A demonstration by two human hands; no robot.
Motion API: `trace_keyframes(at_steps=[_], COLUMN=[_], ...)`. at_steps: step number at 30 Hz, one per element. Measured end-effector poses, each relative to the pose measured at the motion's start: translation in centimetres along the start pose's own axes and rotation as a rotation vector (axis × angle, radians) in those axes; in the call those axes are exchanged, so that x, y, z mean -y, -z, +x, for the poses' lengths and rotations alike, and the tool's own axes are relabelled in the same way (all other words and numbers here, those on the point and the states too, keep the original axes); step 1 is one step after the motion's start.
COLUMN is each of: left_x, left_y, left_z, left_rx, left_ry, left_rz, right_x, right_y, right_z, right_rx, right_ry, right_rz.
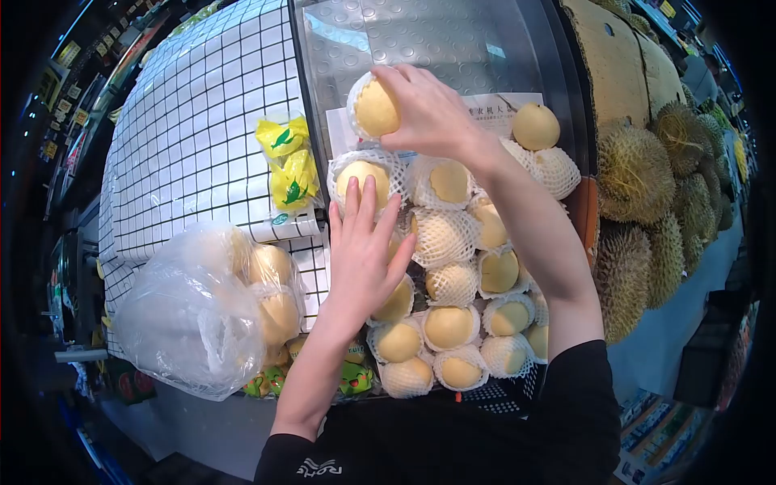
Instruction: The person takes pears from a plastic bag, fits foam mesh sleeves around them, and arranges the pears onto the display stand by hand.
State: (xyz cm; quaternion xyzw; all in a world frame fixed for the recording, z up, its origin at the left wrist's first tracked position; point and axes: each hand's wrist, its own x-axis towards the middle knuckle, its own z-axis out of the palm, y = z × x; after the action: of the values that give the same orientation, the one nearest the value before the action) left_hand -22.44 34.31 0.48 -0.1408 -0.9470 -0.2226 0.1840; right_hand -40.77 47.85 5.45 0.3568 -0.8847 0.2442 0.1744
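Note:
My right hand (pixel 432 113) is closed around a round yellow pear (pixel 377 109) in a white foam net, above the far left of the fruit display. My left hand (pixel 360 263) lies with fingers spread, its fingertips touching another netted pear (pixel 365 168) just nearer to me. Rows of pears in foam nets (pixel 448 327) fill the near part of the display, and some behind my left hand are partly hidden. One pear without a visible net (pixel 536 126) sits at the right, on top of netted ones.
On the left, a clear plastic bag (pixel 190 315) with several pears stands by a white checked cloth (pixel 202 105). Two yellow packets with green leaf prints (pixel 289 166) lie beside the display's edge. Spiky durians (pixel 634 174) are piled to the right, by a cardboard sheet (pixel 602 61).

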Motion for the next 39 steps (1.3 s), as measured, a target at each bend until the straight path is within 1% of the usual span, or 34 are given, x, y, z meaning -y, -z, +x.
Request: trace_keyframes(at_steps=[1, 3, 7, 9, 13, 15, 16, 18, 19, 23, 24, 25, 27, 28, 29, 30, 31, 32, 34, 35, 37, 38, 39], left_x=[0.3, 0.7, 0.6, 0.6, 0.7, 0.6, 0.6, 0.7, 0.7, 0.9, 0.9, 1.0, 0.7, 0.5, 0.4, 0.1, 0.0, -0.2, -1.0, -1.2, -1.4, -1.4, -1.2], left_y=[-0.3, -0.3, -0.6, -0.5, -0.6, -0.7, -0.7, -0.6, -0.5, -0.4, -0.3, -0.1, 0.7, 1.3, 1.9, 2.5, 3.1, 3.8, 5.1, 5.7, 6.9, 7.4, 7.7], left_z=[0.2, 0.2, -0.3, -0.2, -0.4, -0.5, -0.5, -0.4, -0.4, -0.6, -0.7, -0.9, -1.6, -2.2, -2.8, -3.5, -4.5, -5.5, -7.6, -8.9, -11.7, -13.1, -14.6], left_rx=[0.028, 0.025, 0.01, 0.019, -0.012, -0.021, -0.027, -0.022, -0.015, -0.02, -0.011, -0.004, -0.019, -0.021, -0.025, -0.076, -0.093, -0.088, -0.105, -0.127, 0.0, -0.017, 0.015], left_ry=[-0.005, -0.003, 0.044, 0.057, 0.075, 0.081, 0.079, 0.08, 0.08, 0.084, 0.081, 0.079, 0.069, 0.057, 0.042, 0.016, 0.037, 0.013, -0.017, -0.012, 0.022, 0.026, 0.069], left_rz=[0.079, 0.108, 0.072, 0.054, 0.017, 0.002, -0.01, -0.017, -0.023, -0.047, -0.088, -0.127, -0.206, -0.242, -0.276, -0.311, -0.294, -0.392, -0.539, -0.533, -0.749, -0.747, -0.82], right_x=[0.5, 1.4, 3.0, 3.8, 3.5, 3.0, 2.6, 1.8, 1.7, 1.5, 1.5, 1.5, 1.6, 2.1, 2.3, 2.3, 2.9, 3.6, 5.8, 6.8, 8.8, 10.2, 11.9], right_y=[-0.8, -2.0, -2.9, -2.6, -3.1, -2.8, -2.8, -3.1, -3.5, -5.1, -5.3, -5.4, -5.2, -4.8, -4.6, -4.3, -4.0, -3.6, -2.1, -2.0, -2.0, -2.1, -2.2], right_z=[0.5, 1.5, 2.4, 2.5, 2.1, 2.1, 2.0, 2.0, 1.8, 0.8, 0.7, 0.5, 0.2, -0.1, -0.5, -0.9, -1.4, -2.0, -3.8, -5.0, -7.8, -9.3, -10.7], right_rx=[-0.004, 0.022, 0.018, 0.161, 0.173, 0.258, 0.26, 0.287, 0.29, 0.18, 0.139, 0.146, 0.095, 0.034, 0.044, -0.019, -0.081, -0.075, -0.14, -0.134, -0.192, -0.189, -0.186], right_ry=[0.009, -0.008, 0.047, 0.003, 0.0, 0.033, 0.036, 0.07, 0.078, 0.03, -0.002, 0.015, -0.07, -0.074, -0.046, -0.041, -0.038, -0.014, -0.034, -0.012, -0.11, -0.141, -0.177], right_rz=[0.004, -0.061, -0.091, -0.073, -0.074, 0.002, 0.001, 0.241, 0.239, 0.304, 0.317, 0.325, 0.315, 0.286, 0.304, 0.295, 0.285, 0.297, 0.421, 0.422, 0.532, 0.643, 0.754])
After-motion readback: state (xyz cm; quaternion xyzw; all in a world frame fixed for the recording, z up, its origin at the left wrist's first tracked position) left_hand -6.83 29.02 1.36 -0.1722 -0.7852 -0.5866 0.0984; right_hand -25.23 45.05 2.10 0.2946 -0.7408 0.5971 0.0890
